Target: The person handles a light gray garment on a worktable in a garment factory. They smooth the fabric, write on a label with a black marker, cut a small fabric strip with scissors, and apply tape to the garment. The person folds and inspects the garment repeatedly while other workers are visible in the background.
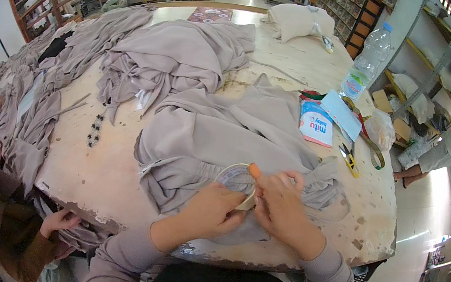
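Note:
A roll of tape stands on edge between my hands, above a grey garment spread on the table. My left hand grips the roll from the left, thumb towards its inner ring. On the other side, the fingers of my right hand press at the roll's rim. An orange cover, like a finger cot, caps one fingertip there. Behind the roll runs the garment's gathered elastic waistband. Whether a tape end is lifted is too blurred to tell.
Yellow-handled thread snips, a tape measure, a wipes packet and a plastic bottle lie or stand at right. More grey garments are heaped behind and left. A co-worker's hand is at the table's left front edge.

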Available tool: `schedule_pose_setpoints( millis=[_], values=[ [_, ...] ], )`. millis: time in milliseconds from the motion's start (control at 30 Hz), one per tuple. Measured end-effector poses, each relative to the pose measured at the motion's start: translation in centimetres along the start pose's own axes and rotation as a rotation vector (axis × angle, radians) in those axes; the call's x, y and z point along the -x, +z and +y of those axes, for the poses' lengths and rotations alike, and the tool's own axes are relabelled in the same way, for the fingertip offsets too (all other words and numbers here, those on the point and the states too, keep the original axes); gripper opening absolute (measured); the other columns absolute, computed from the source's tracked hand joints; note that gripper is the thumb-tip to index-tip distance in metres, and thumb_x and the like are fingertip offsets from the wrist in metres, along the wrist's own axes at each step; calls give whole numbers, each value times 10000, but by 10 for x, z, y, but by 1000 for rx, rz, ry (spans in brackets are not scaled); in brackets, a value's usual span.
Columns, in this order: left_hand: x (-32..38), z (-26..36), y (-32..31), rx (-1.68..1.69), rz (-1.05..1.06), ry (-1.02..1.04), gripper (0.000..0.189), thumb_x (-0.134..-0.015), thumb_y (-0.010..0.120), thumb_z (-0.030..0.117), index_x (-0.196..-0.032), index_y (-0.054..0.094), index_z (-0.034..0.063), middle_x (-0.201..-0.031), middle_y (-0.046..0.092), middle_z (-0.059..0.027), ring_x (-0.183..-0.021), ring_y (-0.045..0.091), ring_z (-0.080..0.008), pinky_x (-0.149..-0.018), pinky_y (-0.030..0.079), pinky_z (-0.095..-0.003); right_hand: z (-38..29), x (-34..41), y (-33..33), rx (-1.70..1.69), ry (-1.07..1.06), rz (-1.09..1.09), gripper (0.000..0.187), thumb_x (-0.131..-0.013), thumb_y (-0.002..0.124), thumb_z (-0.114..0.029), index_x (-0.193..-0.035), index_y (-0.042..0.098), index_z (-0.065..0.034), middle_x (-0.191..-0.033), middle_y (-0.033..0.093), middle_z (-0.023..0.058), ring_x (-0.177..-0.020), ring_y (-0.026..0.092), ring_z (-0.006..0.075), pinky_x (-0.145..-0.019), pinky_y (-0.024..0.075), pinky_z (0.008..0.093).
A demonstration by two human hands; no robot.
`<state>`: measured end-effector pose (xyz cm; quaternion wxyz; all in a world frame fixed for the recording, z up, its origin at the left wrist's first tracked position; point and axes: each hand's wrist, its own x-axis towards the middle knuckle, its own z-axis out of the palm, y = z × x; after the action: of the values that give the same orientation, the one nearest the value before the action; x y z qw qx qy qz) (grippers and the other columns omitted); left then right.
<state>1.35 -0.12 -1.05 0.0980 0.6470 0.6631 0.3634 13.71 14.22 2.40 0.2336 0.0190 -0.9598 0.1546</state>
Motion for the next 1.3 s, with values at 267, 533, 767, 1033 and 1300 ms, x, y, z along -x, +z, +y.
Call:
schedule_pose_setpoints(
  millis=[267,533,767,1033,1300],
  values=[
    [2,2,5,217,37,-112,180,-805,551,206,-857,530,35,-709,568,-180,-637,537,-371,-596,409,-457,11,6,22,-288,46,272,479,-724,667,-43,-1174,504,-54,-900,599,97,-859,590,261,-823,458,395],
    [3,-2,-11,-167,66,-266,184,-831,494,192,-854,568,25,-639,550,-191,-592,517,-386,-599,404,-451,-15,9,14,-244,-421,225,457,-744,671,-163,-1151,527,-13,-981,576,138,-884,559,326,-838,457,426],
    [0,5,-3,25,109,-224,279,-881,483,271,-791,574,24,-590,544,-161,-570,528,-372,-606,402,-451,-7,2,4,-214,-52,121,677,-730,734,-250,-1278,414,-14,-1085,537,145,-1005,508,350,-871,428,402],
    [-1,1,-9,-49,20,-210,284,-878,478,270,-752,557,28,-568,524,-156,-557,515,-375,-580,399,-447,5,2,9,-397,180,5,670,-761,659,-77,-1356,351,-63,-865,588,95,-801,573,273,-715,459,363],
    [2,4,-17,442,472,-249,267,-864,440,244,-741,544,30,-577,521,-107,-596,543,-272,-585,433,-402,22,21,9,-406,-56,160,573,-756,663,-14,-1285,444,-28,-810,604,59,-716,593,206,-653,473,312]
  ],
)
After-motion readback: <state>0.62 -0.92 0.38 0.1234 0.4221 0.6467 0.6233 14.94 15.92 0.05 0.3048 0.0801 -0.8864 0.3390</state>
